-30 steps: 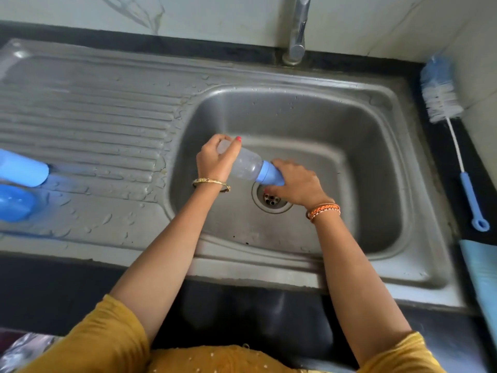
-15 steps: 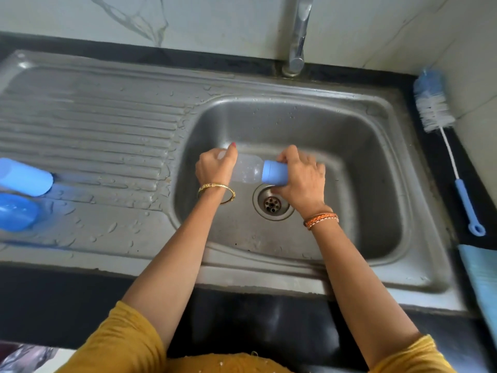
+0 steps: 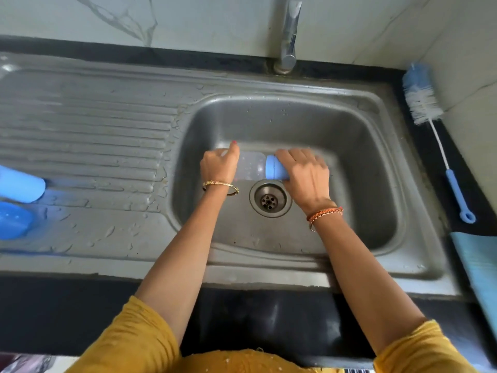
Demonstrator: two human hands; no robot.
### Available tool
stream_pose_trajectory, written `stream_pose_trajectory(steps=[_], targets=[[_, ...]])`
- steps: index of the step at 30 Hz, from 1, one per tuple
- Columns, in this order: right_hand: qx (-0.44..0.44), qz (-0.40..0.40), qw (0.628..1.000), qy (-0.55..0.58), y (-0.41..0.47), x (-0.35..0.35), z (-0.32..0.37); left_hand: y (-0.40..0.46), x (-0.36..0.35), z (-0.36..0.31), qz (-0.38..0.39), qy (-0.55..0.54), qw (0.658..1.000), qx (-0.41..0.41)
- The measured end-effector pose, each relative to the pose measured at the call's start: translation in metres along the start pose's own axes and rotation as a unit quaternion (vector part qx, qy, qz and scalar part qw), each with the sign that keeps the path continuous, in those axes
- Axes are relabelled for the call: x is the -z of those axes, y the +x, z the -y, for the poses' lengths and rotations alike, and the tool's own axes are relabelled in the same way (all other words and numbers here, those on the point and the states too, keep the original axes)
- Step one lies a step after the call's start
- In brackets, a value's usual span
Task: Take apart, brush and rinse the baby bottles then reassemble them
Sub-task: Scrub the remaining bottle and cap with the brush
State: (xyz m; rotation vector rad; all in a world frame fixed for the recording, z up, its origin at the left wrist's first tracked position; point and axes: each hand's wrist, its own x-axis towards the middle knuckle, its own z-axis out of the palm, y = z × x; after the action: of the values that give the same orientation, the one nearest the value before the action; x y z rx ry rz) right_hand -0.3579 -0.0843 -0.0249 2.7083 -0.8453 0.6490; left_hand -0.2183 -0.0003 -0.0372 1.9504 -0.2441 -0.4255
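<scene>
1. Head view, the grasp: a clear baby bottle [image 3: 248, 168] lies sideways in the air above the basin of a steel sink [image 3: 357, 162], just behind the drain [image 3: 270, 201]. The left hand [image 3: 219, 166] curls its fingers and thumb round the bottle's base end. The right hand [image 3: 305, 172] wraps its fingers over the blue cap [image 3: 273, 170] at the other end.
2. Head view, the left side: a second blue bottle part [image 3: 21, 184] and a blue rounded piece [image 3: 13, 220] rest on the wet ribbed drainboard [image 3: 94, 135], well apart from the hands.
3. Head view, the right side: a bottle brush [image 3: 435, 138] with white bristles and a blue handle lies on the black counter beside the sink, near a blue cloth [image 3: 478, 265]. The tap [image 3: 289, 30] stands behind the basin.
</scene>
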Motion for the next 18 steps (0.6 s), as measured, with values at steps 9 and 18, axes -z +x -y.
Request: stream_pose_trajectory(steps=[9, 18], targets=[[-0.234, 0.441, 0.854, 0.145, -0.022, -0.005, -0.034, 0.007, 0.003, 0.006, 0.046, -0.021, 0.996, 0.077], [-0.107, 0.589, 0.775, 0.200, -0.047, -0.062, -0.021, 0.003, -0.001, 0.017, 0.103, 0.047, 0.992, 0.061]])
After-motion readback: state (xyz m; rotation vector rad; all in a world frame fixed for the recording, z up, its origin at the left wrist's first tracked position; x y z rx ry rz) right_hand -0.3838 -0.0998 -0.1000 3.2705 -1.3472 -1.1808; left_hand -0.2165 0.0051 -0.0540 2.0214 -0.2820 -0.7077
